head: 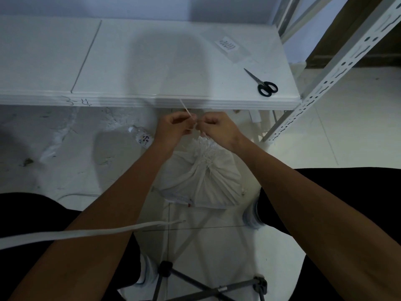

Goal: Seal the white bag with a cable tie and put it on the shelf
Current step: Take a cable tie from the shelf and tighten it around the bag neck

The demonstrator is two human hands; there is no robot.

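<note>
Here, seated at the white table (152, 61), you work a cable tie (187, 111) around the gathered neck of the white bag (201, 181), which stands on the floor between your knees, just below the table's front edge. Your left hand (171, 127) and right hand (219, 129) meet above the bunched cloth, each grip pinched shut on the thin white tie, whose free tail points up toward the table edge. Whether the tail has already passed through the tie's head cannot be told; your fingers hide the join. By the look of it the sealing is under way but unfinished: the tie has yet to be drawn tight, and the bag has not been lifted to the metal shelf (325, 83) at your right. Black-handled scissors (262, 83) lie untouched on the table near that shelf.
</note>
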